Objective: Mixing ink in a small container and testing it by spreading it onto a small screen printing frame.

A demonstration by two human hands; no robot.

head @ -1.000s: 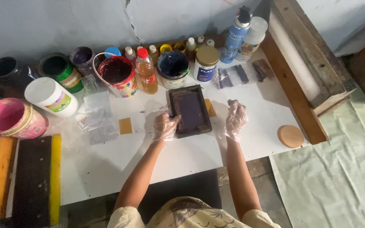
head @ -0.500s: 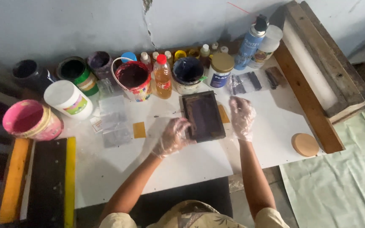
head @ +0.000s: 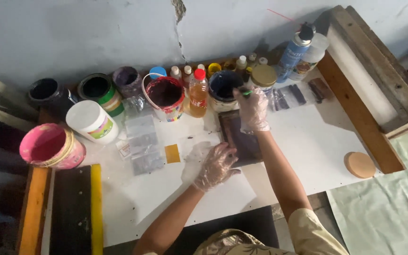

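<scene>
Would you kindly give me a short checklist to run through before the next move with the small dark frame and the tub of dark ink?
1. Left hand steadies the small dark frame: ok, its gloved fingers rest on the frame's left edge.
2. Right hand has a tool: ok, it grips a thin green-tipped stick.
3. Stick reaches the dark ink tub: ok, its tip is at the tub's rim.
4. Ink on the stick: cannot tell, too small.
5. Both hands gloved: ok, clear gloves show.
6. Frame lies flat on the white table: ok.
</scene>
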